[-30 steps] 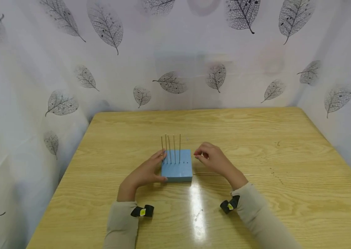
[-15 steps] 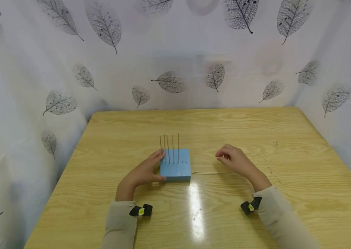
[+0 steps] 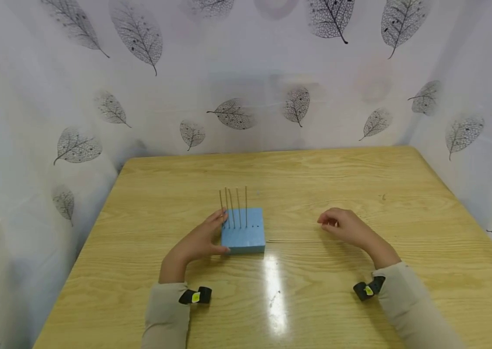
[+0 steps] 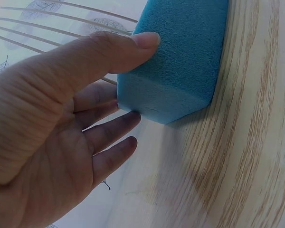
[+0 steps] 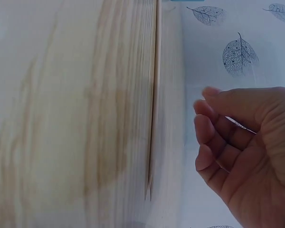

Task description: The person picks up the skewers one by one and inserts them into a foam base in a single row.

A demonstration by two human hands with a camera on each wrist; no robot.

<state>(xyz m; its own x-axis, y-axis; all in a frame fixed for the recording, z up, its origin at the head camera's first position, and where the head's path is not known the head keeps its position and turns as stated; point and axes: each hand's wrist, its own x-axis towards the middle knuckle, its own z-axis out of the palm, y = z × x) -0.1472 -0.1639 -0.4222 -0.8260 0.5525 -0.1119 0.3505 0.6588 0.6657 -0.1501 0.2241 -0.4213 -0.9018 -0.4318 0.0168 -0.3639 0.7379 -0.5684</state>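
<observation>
Moving farther right since the earlier frames, the right hand (image 3: pixel 345 228) hovers loosely curled, its grip empty, above the loose stick (image 3: pixel 291 241) on the table (image 3: pixel 403 203). The left hand (image 3: pixel 202 240) still holds the blue foam block (image 3: pixel 243 237), grip pinching its side.

A light wooden table (image 3: pixel 315 184) with visible grain fills the lower view, a bright glare streak on its surface. White curtains (image 3: pixel 32 97) printed with grey skeleton leaves (large and small) enclose it on three sides.
</observation>
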